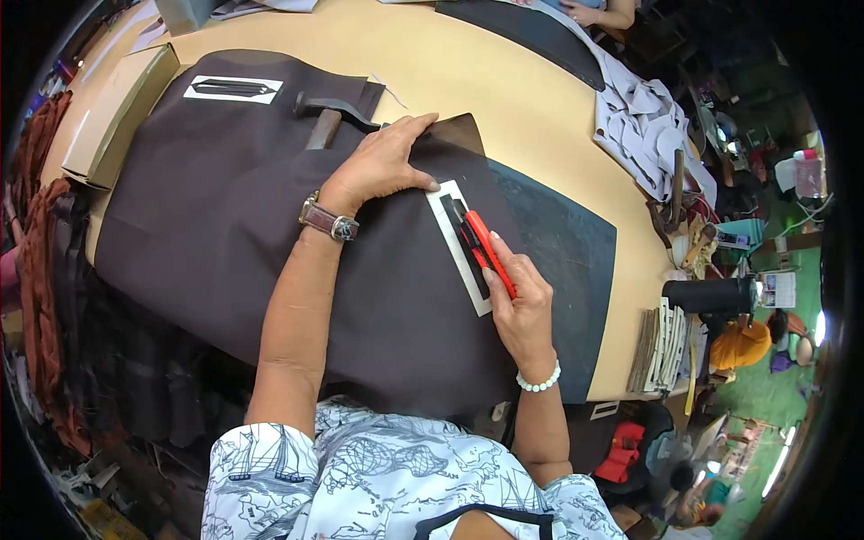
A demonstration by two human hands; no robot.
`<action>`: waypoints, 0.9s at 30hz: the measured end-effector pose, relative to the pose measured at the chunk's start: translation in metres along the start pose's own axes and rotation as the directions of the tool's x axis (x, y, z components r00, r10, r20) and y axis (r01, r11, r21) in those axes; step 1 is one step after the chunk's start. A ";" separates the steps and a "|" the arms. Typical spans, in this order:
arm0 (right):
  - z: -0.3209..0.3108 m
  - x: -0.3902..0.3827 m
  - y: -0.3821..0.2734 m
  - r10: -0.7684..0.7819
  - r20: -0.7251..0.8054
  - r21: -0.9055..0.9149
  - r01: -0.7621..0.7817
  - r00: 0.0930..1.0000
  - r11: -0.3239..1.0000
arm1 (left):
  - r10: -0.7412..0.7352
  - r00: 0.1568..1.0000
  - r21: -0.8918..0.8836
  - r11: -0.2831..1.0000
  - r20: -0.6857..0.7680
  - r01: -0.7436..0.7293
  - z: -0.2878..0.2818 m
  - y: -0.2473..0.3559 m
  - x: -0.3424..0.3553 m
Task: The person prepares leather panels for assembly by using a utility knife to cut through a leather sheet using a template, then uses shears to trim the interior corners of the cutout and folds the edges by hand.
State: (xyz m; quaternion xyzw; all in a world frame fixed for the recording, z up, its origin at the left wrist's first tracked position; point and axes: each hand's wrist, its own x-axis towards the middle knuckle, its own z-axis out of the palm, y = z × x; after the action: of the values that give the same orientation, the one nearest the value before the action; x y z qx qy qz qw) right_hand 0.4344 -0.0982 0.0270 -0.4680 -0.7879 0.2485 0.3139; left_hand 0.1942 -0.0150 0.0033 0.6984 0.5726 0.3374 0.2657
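Observation:
A large dark brown leather sheet (225, 234) is spread over the table in front of me. On it lies a narrow white rectangular frame template (439, 209), tilted, with a long slot in its middle. My left hand (382, 166) rests on the leather with fingers spread, its thumb at the template's far end. Gripped in my right hand (526, 301) is a red utility knife (490, 254), its tip over the template's slot. A dark cutting mat (576, 270) extends from under the leather on the right. Just beyond my left hand lies a hammer (326, 129) with a wooden handle.
A second white frame piece (232, 89) lies at the leather's far left, near a long cardboard box (121, 112). Grey leather scraps (643, 121) cover the table's far right. Stacked templates (661, 346) and a black cylinder (711, 295) sit at the right edge. Another person's hand (583, 13) shows across the table.

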 end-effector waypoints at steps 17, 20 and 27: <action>0.004 0.005 -0.003 -0.056 0.016 -0.133 0.058 0.998 0.989 | 0.042 0.999 0.031 0.999 -0.011 -0.041 0.001 -0.002 -0.001; -0.009 0.015 -0.020 0.001 0.113 -0.289 0.032 0.994 0.957 | 0.025 1.000 0.026 0.999 0.010 -0.025 -0.001 0.003 -0.001; -0.031 0.066 -0.057 -0.015 0.321 -0.548 0.198 0.947 0.812 | -0.023 1.000 0.024 0.999 0.005 0.023 -0.002 0.003 -0.001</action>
State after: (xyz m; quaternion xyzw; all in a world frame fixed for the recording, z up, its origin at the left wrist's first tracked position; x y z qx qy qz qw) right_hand 0.3996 -0.0606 0.1040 -0.4516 -0.8895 0.0499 0.0482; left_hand 0.1947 -0.0167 0.0067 0.6957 0.5840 0.3257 0.2626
